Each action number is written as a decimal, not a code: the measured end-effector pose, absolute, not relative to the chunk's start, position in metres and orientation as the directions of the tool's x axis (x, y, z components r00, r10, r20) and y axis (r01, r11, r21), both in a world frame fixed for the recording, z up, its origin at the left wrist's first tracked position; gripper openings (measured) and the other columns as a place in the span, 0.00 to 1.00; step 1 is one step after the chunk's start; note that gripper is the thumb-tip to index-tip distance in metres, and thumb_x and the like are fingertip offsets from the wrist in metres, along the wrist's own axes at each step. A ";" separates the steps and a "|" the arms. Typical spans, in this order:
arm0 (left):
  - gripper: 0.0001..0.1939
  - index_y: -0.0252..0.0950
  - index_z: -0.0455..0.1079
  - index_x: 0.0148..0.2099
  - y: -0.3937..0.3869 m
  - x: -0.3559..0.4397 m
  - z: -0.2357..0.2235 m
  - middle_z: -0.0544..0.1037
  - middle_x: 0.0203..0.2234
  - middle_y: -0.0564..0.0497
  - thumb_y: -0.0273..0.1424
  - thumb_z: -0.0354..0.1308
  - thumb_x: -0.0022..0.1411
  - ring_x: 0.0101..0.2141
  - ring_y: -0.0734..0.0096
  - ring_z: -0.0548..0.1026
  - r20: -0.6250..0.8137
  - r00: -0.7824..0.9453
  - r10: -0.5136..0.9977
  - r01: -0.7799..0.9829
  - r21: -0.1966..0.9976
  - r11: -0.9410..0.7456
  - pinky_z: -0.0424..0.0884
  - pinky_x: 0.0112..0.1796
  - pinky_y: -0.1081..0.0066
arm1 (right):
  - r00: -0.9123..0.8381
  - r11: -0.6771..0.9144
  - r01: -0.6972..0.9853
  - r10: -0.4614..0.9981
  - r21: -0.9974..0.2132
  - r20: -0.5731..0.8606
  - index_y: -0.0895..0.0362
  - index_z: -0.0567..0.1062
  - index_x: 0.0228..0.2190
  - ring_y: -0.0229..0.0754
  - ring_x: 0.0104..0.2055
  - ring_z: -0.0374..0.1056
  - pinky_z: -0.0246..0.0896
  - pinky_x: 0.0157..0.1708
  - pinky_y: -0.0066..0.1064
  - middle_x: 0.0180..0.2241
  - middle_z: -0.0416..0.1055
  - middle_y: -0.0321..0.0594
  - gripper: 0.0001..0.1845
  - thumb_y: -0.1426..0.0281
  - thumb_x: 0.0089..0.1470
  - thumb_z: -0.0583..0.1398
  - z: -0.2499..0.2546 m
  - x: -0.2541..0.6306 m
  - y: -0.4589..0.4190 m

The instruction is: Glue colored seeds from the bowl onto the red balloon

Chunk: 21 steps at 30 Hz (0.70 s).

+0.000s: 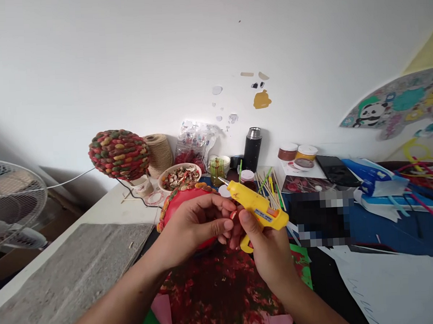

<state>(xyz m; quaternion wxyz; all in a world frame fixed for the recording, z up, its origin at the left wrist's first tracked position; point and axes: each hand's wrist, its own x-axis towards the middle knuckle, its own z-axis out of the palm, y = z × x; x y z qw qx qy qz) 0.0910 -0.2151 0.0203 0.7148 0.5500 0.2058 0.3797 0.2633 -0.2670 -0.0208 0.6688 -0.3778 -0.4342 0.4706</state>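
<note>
My right hand [270,246] is wrapped round a yellow hot glue gun [257,204], its metal nozzle pointing up and left. Close beside it, my left hand [201,221] is closed in a pinch at a small red shell-like piece [234,214], which sits between the fingertips of both hands. Behind the left hand stands a red rounded form [182,201], its edge covered with red, green and yellow shell-like pieces; its lower part is hidden. Under both hands lies a paint-stained red and dark sheet [219,287].
A shell-covered ball [119,155] stands at the left by a twine spool [158,153]. Behind are a bowl of coloured pieces [180,176], a black flask [252,149], sticks [274,185] and paint jars [306,152]. A fan [13,201] is far left, a phone [336,169] right.
</note>
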 end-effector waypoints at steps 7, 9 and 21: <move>0.07 0.41 0.92 0.47 -0.219 0.085 0.026 0.88 0.35 0.49 0.36 0.80 0.70 0.32 0.67 0.86 0.258 0.538 0.802 -0.252 0.958 -0.139 0.84 0.36 0.71 | 0.156 0.218 -0.464 0.974 -0.859 0.163 0.56 0.87 0.36 0.46 0.20 0.78 0.75 0.21 0.32 0.21 0.81 0.40 0.38 0.31 0.66 0.68 -0.026 0.264 -0.259; 0.05 0.43 0.91 0.48 -0.224 0.086 0.028 0.89 0.38 0.48 0.35 0.78 0.71 0.38 0.63 0.89 0.334 0.526 0.782 -0.192 0.942 -0.274 0.86 0.43 0.68 | 0.190 0.214 -0.480 0.972 -0.851 0.137 0.56 0.88 0.37 0.50 0.25 0.83 0.81 0.27 0.37 0.25 0.84 0.43 0.39 0.31 0.65 0.68 -0.028 0.266 -0.256; 0.13 0.45 0.85 0.57 -0.229 0.087 0.021 0.91 0.60 0.45 0.24 0.70 0.76 0.57 0.58 0.90 0.632 0.565 0.530 0.136 0.563 -0.816 0.83 0.62 0.62 | 0.335 0.293 -0.413 0.929 -0.862 0.155 0.51 0.92 0.41 0.63 0.57 0.84 0.77 0.63 0.51 0.48 0.91 0.49 0.36 0.31 0.65 0.67 -0.034 0.271 -0.249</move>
